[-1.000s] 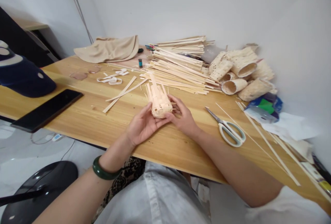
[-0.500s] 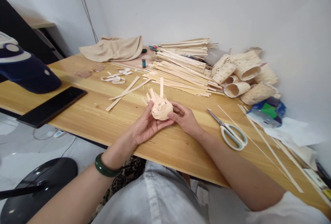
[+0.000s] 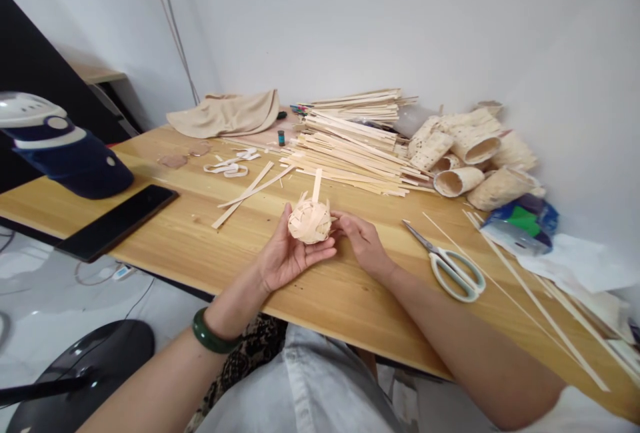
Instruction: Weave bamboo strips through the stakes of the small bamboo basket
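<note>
Left hand: I am cupping my left hand (image 3: 285,256) under the small woven basket (image 3: 310,219), fingers curled up around its rounded bottom, a green bangle (image 3: 213,338) sitting on that wrist.
Right hand: my right hand (image 3: 365,243) is pressing against the basket's right side, fingertips pinching at its weave.
Basket: it is hanging just above the near part of the wooden surface (image 3: 310,286), between both hands, loose strip ends sticking up from its top.
Scissors: white-handled scissors (image 3: 447,263) are lying flat on the surface, just right of my right hand.
Left side: a black phone (image 3: 117,221) is lying near the front edge, a dark blue cap (image 3: 70,156) sitting behind it.
Farther back: a heap of thin wooden strips (image 3: 350,146) is piling up beyond the basket, with finished woven tubes (image 3: 475,159) lying to its right by the wall.
Far corner: a beige cloth (image 3: 225,113) is lying crumpled.
</note>
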Tool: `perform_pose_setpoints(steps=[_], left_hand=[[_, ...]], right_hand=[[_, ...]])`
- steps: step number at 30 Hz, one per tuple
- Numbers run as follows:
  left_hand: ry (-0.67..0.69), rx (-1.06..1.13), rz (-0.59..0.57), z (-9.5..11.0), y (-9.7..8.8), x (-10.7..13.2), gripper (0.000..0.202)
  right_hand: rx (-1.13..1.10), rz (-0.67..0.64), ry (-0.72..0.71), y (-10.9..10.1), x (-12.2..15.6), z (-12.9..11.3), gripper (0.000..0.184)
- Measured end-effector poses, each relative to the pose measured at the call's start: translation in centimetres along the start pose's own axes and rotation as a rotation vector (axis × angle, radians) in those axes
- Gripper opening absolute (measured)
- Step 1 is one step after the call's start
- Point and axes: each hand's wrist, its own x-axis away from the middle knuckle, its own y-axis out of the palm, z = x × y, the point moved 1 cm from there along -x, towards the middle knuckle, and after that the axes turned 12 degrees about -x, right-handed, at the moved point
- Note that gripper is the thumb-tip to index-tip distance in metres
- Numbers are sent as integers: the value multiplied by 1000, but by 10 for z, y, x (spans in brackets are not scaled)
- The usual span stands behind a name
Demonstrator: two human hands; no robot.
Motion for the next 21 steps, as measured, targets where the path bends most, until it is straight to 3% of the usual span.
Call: perform_pose_setpoints(steps=[7, 11, 15, 17, 21], left_hand=[[44, 23, 40, 1, 5, -1, 74], [83, -25, 67, -2, 6, -1, 65], [136, -111, 81, -8, 9, -2, 44], [157, -120, 94, -9, 11, -2, 44], [134, -87, 105, -5, 14, -1, 53]], right_hand=[[34, 59, -35, 1, 2, 0, 57], [120, 159, -224, 0, 3, -8, 49], [243, -6, -378, 2, 4, -17, 55], [281, -74, -358, 3, 4, -17, 50], [256, -63, -302, 5, 4, -16, 43]])
